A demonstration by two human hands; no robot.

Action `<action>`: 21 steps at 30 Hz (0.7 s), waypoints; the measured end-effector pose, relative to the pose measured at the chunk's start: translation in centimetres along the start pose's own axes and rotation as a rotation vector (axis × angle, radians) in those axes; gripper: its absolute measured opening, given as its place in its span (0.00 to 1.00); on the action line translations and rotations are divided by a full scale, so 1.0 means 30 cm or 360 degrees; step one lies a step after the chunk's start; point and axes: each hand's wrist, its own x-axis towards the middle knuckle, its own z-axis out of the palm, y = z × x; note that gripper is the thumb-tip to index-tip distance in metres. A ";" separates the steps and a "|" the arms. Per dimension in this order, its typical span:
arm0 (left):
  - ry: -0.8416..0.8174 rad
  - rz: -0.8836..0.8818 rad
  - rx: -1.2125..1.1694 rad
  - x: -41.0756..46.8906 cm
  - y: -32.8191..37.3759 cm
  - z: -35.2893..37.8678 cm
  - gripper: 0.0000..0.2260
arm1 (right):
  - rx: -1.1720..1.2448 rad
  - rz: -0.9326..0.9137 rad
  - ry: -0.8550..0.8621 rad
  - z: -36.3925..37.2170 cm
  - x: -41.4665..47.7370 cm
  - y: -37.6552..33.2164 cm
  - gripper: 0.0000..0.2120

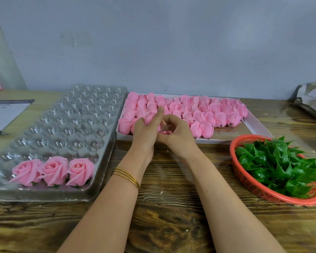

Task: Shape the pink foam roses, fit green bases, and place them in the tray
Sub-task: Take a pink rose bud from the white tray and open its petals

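Forearms reach over the wooden table (171, 216). My left hand (144, 130) curls round one pink rose (150, 116) above the box (259, 125) of unshaped buds. My right hand (177, 133) is curled at its petals; I cannot tell whether it pinches them. Risk: too hard a tug tears the foam, and a knuckle could knock neighbouring buds. My fingers hide most of the rose. The tray (106, 152) sits left.

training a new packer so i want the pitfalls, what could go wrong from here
Both the left hand and right hand pinch one pink rose; its thin petals could tear or crease. They work above the white box of packed buds, so a slip may crush neighbours. The red basket sits near the right forearm and could be nudged.
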 end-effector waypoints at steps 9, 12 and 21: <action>-0.0121 -0.0021 -0.0086 0.017 -0.004 -0.017 0.22 | 0.0045 0.0018 -0.0110 -0.005 -0.006 -0.016 0.13; -0.0233 -0.0014 -0.0013 0.023 -0.008 -0.031 0.19 | 0.0130 0.0050 -0.0240 -0.010 -0.010 -0.019 0.05; -0.0203 -0.0009 -0.0222 0.034 -0.002 -0.030 0.19 | 0.0212 0.0191 -0.0250 -0.012 -0.019 -0.027 0.10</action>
